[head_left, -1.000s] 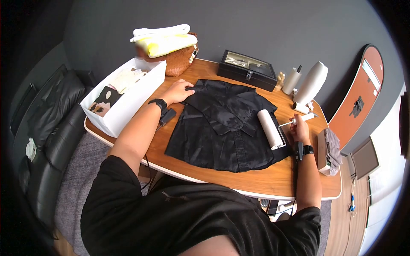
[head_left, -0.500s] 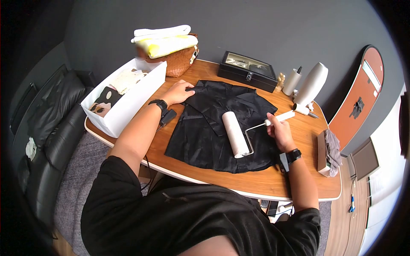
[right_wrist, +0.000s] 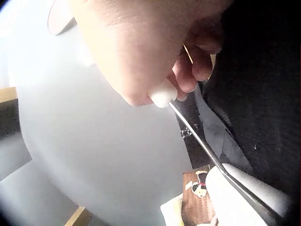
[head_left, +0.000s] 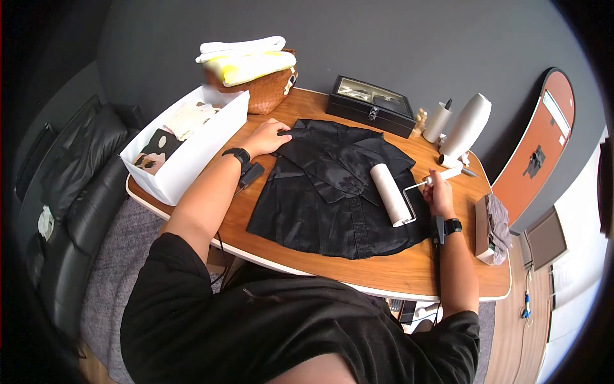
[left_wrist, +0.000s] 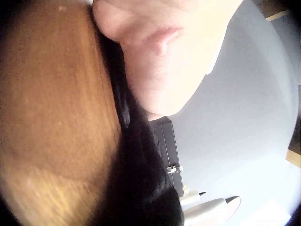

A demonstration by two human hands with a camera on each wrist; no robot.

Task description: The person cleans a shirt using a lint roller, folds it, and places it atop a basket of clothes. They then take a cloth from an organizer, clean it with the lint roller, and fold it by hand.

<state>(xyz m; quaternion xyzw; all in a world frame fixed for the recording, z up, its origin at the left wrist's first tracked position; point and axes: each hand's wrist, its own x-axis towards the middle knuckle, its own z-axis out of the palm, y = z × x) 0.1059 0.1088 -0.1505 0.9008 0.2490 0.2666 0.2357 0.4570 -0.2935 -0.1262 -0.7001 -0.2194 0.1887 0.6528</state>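
A black shirt (head_left: 307,221) lies spread on the wooden table, its sleeves folded across the middle. At its upper left corner, my left hand (head_left: 263,139) pinches the cloth between thumb and fingers; the left wrist view shows that hand low against the dark fabric (left_wrist: 136,165). My right hand (head_left: 440,195) has its fingers curled round the white handle of a lint roller (head_left: 390,195). The roller's white cylinder lies over the right part of the shirt, tilted. In the right wrist view, its metal rod (right_wrist: 197,136) runs out from the grip.
To the left stands a white box (head_left: 192,150) of folded clothes. Behind it, a brown woven bag (head_left: 265,93) carries folded towels (head_left: 256,67). A black glass-topped case (head_left: 371,105) and a pale bottle-shaped object (head_left: 465,131) line the back. A small box with grey cloth (head_left: 497,221) sits right.
My right hand swept the lint roller left across the shirt's middle, then back rightward, ending a little left of where it began. My left hand has stayed at the shirt's corner.
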